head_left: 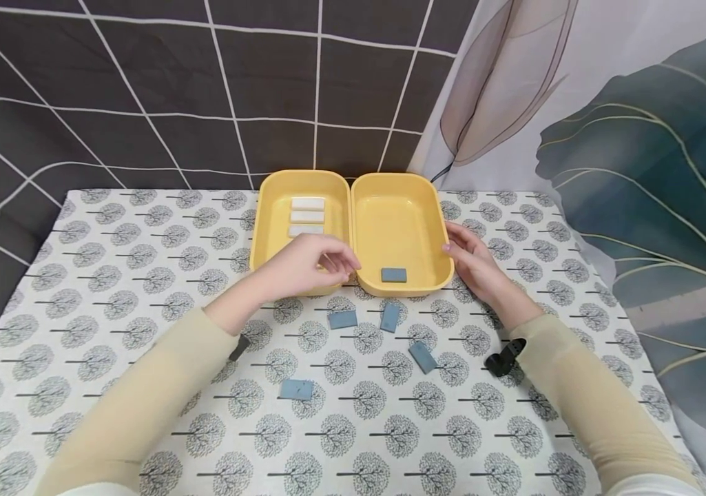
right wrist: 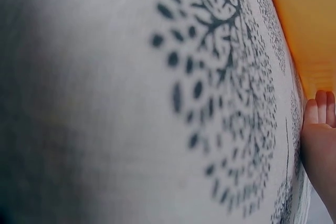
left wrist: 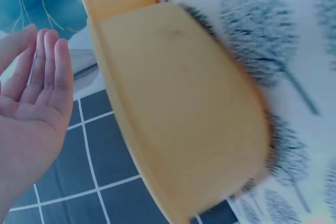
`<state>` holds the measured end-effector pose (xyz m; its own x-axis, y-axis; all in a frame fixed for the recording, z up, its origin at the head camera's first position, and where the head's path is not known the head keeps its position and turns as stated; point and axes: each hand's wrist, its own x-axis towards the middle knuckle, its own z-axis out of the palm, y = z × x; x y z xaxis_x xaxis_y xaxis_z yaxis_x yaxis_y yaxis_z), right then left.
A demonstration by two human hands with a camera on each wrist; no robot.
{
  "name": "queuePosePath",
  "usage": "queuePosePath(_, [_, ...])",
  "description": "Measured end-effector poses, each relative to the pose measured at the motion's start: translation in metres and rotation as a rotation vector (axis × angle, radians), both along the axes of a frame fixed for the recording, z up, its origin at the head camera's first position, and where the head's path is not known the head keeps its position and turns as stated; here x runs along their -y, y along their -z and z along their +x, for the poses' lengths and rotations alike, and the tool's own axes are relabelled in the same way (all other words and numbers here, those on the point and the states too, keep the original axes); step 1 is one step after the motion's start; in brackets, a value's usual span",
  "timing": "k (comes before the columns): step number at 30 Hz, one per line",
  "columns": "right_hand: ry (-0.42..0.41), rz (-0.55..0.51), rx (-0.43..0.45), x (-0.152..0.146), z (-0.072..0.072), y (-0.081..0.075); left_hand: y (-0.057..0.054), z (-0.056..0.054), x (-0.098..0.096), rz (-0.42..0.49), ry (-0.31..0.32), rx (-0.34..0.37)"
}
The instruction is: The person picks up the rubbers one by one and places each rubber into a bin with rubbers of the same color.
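Note:
Two yellow trays stand side by side. My left hand [head_left: 318, 262] is over the front of the left tray [head_left: 257, 234], its fingertips near the shared edge. Its fingers are relaxed, with nothing visible between them. White blocks [head_left: 307, 217] lie in a column in that tray, the front part hidden by the hand. My right hand [head_left: 473, 262] rests at the outer side of the right tray [head_left: 402, 220], thumb at the rim. In the right wrist view its fingers [right wrist: 321, 109] lie straight against the yellow wall. One blue-grey block [head_left: 393, 275] lies in the right tray's front.
Several blue-grey blocks lie scattered on the tree-print cloth in front of the trays, among them one near the left [head_left: 343, 319] and one closest to me [head_left: 296, 389]. A dark gridded curtain [head_left: 173, 76] hangs behind the trays. A leaf-patterned curtain [head_left: 656, 172] hangs at the right.

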<state>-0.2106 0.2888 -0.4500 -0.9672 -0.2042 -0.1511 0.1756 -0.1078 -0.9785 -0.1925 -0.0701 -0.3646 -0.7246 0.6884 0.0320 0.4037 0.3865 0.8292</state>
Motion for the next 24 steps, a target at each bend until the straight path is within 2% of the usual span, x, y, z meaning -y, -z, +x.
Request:
queuePosePath(6, [0.002, 0.008, 0.000, 0.001, 0.000, 0.000, 0.010, 0.021, 0.018, 0.014, -0.030, 0.008])
queuePosePath(13, [-0.005, 0.024, -0.005, 0.000, 0.001, 0.000, 0.017, 0.043, 0.034, 0.014, -0.072, 0.063])
queuePosePath(21, [-0.011, 0.030, -0.006, -0.001, 0.000, 0.000, 0.030, 0.065, 0.048, -0.056, -0.068, 0.096])
queuePosePath(24, [-0.008, 0.035, -0.003, 0.000, -0.001, 0.001, 0.036, 0.070, 0.052, -0.075, -0.042, 0.081])
